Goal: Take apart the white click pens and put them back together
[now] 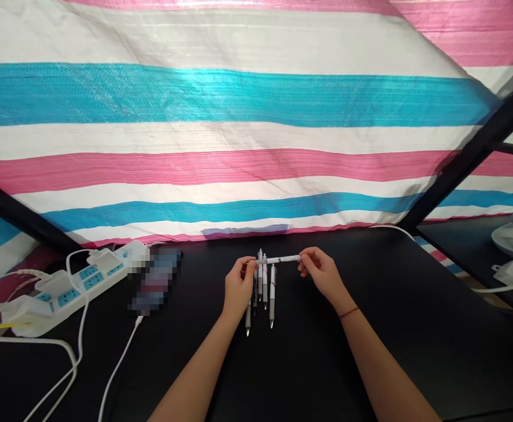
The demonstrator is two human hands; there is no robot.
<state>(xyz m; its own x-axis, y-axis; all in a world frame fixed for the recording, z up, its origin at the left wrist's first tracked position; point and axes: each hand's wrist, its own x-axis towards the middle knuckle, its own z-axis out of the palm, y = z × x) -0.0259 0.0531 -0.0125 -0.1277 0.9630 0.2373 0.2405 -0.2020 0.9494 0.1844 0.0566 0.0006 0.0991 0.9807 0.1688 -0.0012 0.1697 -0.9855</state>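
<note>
Between my two hands a white pen [282,259] is held level, above the black table. My left hand [239,286] pinches its left end, and the fingertips of my right hand [320,271] are closed on its right end. Several more white pens with grey grips lie side by side below it, tips toward me. One of these pens [272,299] lies a little apart at the right of the group. My left hand partly covers the pens at the group's left side.
A long white power strip [74,296] with plugs and tangled white cables lies at the left. Beside it is a blurred phone-like device [157,281] with a charging cable [119,366]. Striped sheeting [247,99] hangs behind the black table [397,328]; dark frame bars slant on both sides.
</note>
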